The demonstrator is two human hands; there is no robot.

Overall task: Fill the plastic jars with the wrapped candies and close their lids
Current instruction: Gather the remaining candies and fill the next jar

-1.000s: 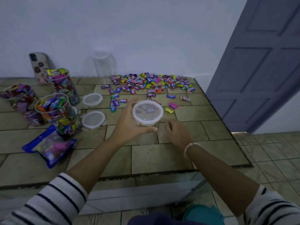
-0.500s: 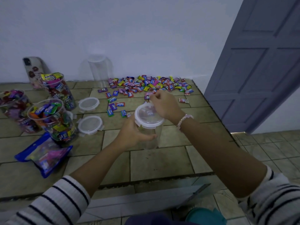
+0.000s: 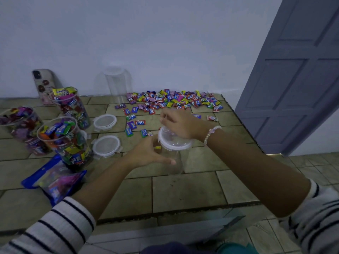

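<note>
A clear plastic jar [image 3: 174, 162] stands on the tiled table, and my left hand [image 3: 146, 153] grips its side from the left. A white-rimmed lid [image 3: 174, 143] sits tilted on top of it. My right hand [image 3: 180, 123] lies over the lid's far edge with curled fingers on the rim. A yellow candy shows through the jar wall near my left fingers. The wrapped candies [image 3: 174, 100] lie in a loose pile at the back of the table. Three filled, lidless jars stand at the left: one [image 3: 64, 140] nearest, one [image 3: 71, 105] behind it, one [image 3: 20, 125] at the far left.
Two loose lids [image 3: 105, 121] [image 3: 106, 145] lie between the filled jars and the held jar. An empty clear jar [image 3: 117, 83] and a phone [image 3: 43, 83] stand against the wall. A blue candy bag [image 3: 55, 178] lies front left. A grey door [image 3: 293, 79] stands right of the table edge.
My right hand left the table beside the jar, rose, and now lies over the lid's far edge. My left hand slid from the lid's rim down to the jar's side.
</note>
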